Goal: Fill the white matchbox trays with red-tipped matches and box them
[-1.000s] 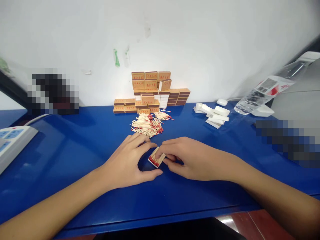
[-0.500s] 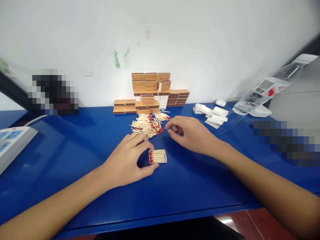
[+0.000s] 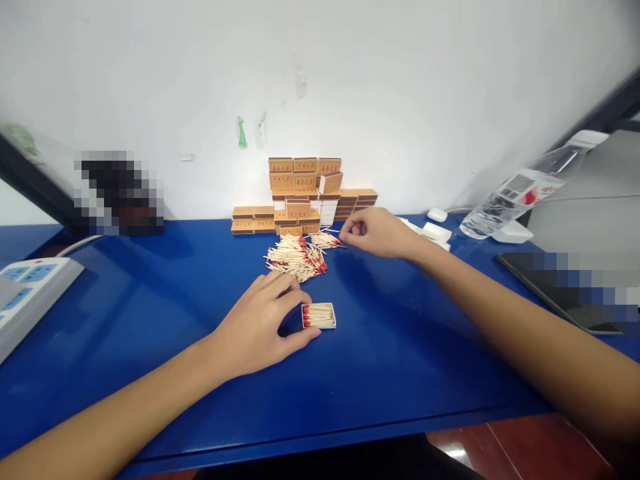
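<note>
A small white matchbox tray filled with red-headed matches lies on the blue table. My left hand rests beside it, thumb at the near edge and fingers at the far left corner, gripping the tray. Farther back, my right hand is at the right end of a small group of matches, its thumb and index finger pinched together by the red heads. What is between those fingertips is too small to make out. A larger heap of loose matches lies between the hands, just beyond my left fingers.
Matchboxes are stacked against the wall. White empty trays lie partly hidden behind my right forearm. A clear water bottle leans at the right, near a dark tablet-like object. A white power strip sits at the left.
My right hand has moved away from me and slightly right, from beside the heap to the small group's end. The left hand keeps its grip on the tray. The view has shifted slightly.
</note>
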The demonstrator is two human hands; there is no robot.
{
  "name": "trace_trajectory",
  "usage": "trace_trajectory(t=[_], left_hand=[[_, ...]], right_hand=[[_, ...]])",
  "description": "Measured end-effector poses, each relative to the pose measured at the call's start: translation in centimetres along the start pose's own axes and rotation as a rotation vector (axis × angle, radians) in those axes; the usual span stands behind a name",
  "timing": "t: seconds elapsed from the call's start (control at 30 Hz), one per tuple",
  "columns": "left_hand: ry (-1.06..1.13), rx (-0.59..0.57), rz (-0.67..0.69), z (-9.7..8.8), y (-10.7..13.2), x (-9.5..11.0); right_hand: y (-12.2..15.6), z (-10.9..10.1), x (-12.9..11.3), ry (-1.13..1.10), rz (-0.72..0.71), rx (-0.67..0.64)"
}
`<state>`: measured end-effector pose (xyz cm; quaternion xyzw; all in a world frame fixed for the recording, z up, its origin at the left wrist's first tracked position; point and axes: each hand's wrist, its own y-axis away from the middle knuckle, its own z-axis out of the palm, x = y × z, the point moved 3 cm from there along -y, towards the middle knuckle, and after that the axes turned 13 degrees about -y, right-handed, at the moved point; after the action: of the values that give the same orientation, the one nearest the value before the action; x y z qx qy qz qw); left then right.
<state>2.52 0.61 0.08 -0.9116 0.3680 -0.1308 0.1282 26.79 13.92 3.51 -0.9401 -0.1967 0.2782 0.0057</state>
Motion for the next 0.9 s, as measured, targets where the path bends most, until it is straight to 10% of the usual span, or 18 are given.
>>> trace_trajectory(t=[0.33,0.9], left_hand=[[-0.016,-0.008,-0.021,0.1,0.0,-0.1],[-0.014,-0.052,-0.032,0.0,0.0,0.2]], right_hand=[[-4.9,1.7,-1.6,0.174,0.139,-0.194],[-2.5,0.1,-1.1,0.121,0.178,-0.16]])
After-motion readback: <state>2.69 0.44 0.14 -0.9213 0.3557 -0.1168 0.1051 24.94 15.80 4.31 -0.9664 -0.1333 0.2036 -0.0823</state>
